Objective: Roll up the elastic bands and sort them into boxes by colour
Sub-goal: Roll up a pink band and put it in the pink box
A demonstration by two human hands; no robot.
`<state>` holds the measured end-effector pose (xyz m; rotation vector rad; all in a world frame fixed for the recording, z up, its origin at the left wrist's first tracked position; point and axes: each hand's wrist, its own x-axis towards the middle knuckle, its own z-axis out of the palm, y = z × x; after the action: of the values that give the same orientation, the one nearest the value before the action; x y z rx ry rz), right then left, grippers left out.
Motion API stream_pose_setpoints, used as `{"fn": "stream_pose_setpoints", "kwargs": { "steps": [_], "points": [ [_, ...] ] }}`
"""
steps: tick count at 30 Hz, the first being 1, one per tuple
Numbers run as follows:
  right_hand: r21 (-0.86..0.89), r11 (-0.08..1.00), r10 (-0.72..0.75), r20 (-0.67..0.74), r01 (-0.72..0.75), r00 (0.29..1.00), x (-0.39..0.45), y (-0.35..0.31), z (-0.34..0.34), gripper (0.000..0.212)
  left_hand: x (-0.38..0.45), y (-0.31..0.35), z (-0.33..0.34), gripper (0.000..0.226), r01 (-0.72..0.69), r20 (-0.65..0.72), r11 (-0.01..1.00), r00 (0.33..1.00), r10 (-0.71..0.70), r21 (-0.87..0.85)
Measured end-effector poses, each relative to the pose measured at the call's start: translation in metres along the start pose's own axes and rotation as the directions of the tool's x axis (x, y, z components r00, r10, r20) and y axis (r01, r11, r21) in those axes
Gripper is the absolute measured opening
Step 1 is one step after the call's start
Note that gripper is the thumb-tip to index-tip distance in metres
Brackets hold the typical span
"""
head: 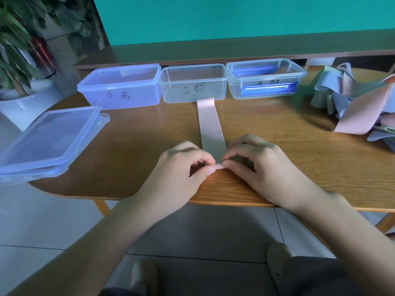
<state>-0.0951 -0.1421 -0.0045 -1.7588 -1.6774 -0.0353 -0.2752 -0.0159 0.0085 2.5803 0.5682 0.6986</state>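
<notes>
A pink elastic band [210, 127] lies flat on the wooden table [139, 146], running from the middle box toward me. My left hand [181, 165] and my right hand [256, 161] pinch its near end between thumbs and fingertips, where a small fold or roll has formed. Three clear plastic boxes stand in a row at the back: the left box [120, 87] and the middle box [193, 85] hold nothing that I can see, and the right box [266, 79] holds a rolled blue band [269, 88].
A heap of loose grey-blue and pink bands [354, 103] lies at the right end of the table. Stacked box lids [49, 139] rest on the left corner. A potted plant [19, 60] stands at the left on the floor.
</notes>
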Motion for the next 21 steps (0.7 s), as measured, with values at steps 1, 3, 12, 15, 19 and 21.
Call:
{"fn": "stream_pose_setpoints", "kwargs": {
  "steps": [1, 3, 12, 15, 19, 21],
  "points": [
    [0.012, 1.000, 0.000, 0.003, 0.000, 1.000, 0.000, 0.000, 0.000, 0.012, 0.001, -0.001, 0.001, 0.013, 0.003, 0.000, 1.000, 1.000, -0.003, 0.005],
    [0.044, 0.999, 0.009, 0.017, -0.010, 1.000, 0.000, 0.000, -0.001, 0.012, 0.002, -0.002, 0.002, 0.014, 0.008, 0.001, 1.000, 1.000, -0.008, 0.010],
    [0.031, 0.998, 0.048, 0.013, -0.048, 0.999, 0.006, 0.005, 0.001, 0.012, 0.004, -0.001, -0.001, 0.019, -0.035, 0.004, 0.999, 0.999, 0.035, 0.011],
    [0.017, 0.999, 0.038, 0.030, -0.039, 0.999, 0.009, 0.007, 0.000, 0.014, 0.005, -0.002, -0.001, 0.017, -0.048, 0.032, 0.999, 0.998, 0.048, -0.010],
    [0.001, 1.000, 0.026, 0.032, -0.026, 0.999, 0.012, 0.009, -0.001, 0.015, 0.009, -0.002, 0.001, 0.014, -0.038, 0.016, 0.999, 0.999, 0.038, 0.010],
    [-0.005, 1.000, 0.021, 0.013, -0.021, 1.000, 0.013, 0.009, 0.000, 0.012, 0.011, -0.003, 0.003, 0.012, -0.034, 0.006, 0.999, 0.999, 0.034, 0.024]
  ]
}}
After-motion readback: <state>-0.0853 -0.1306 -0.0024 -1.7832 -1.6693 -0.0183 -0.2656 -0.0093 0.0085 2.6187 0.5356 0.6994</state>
